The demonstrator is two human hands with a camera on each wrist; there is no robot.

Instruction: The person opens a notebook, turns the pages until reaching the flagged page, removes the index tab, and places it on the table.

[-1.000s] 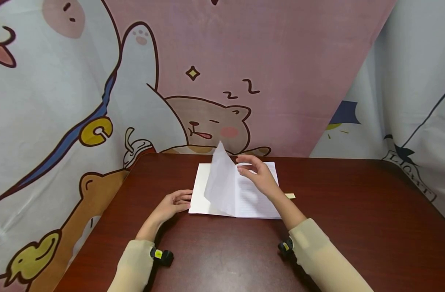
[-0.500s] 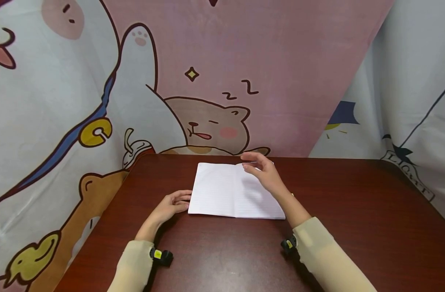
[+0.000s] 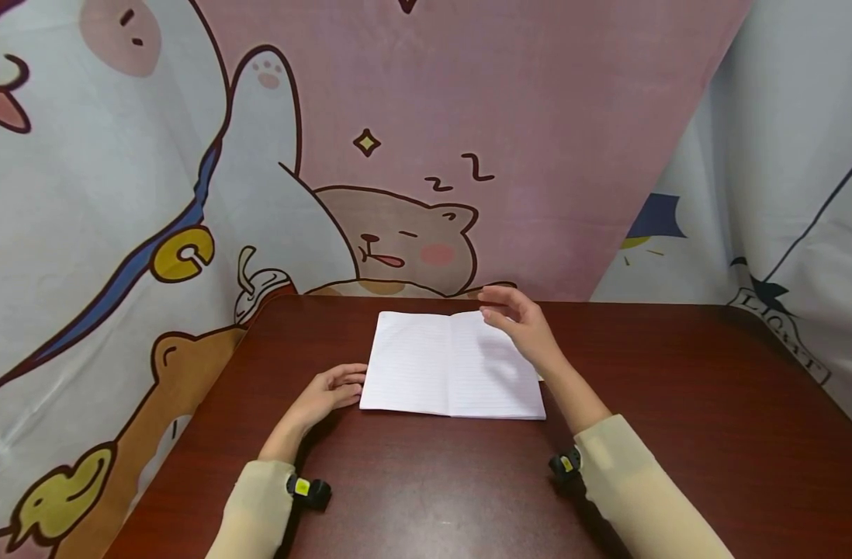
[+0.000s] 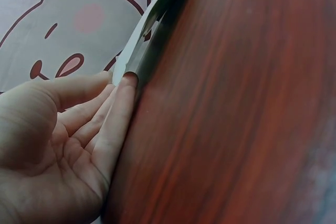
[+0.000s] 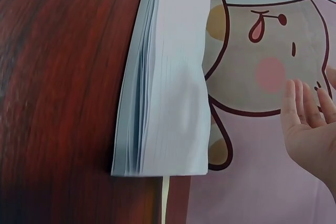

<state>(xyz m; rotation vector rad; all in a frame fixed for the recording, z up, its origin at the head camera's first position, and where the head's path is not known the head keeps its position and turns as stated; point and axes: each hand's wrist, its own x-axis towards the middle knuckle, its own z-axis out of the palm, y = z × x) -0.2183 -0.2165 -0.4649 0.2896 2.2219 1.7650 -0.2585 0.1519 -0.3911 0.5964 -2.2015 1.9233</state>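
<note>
An open notebook with white lined pages lies on the table. My left hand rests at its left edge, fingers fairly straight, the tips touching that edge. In the left wrist view, the thumb and fingertips of the left hand meet the edge of the notebook. My right hand hovers over the upper right corner, fingers loosely bent and holding nothing. The right wrist view shows the right hand apart from the fanned page edges of the notebook.
A dark red-brown wooden table carries the notebook. Beside its right edge a pale yellow strip shows, mostly hidden in the head view. Behind the table hangs a cartoon-printed cloth.
The page that stood half raised now lies flat on the left side, showing a lined spread. My right hand has drifted right, away from the middle. The left hand stays put.
</note>
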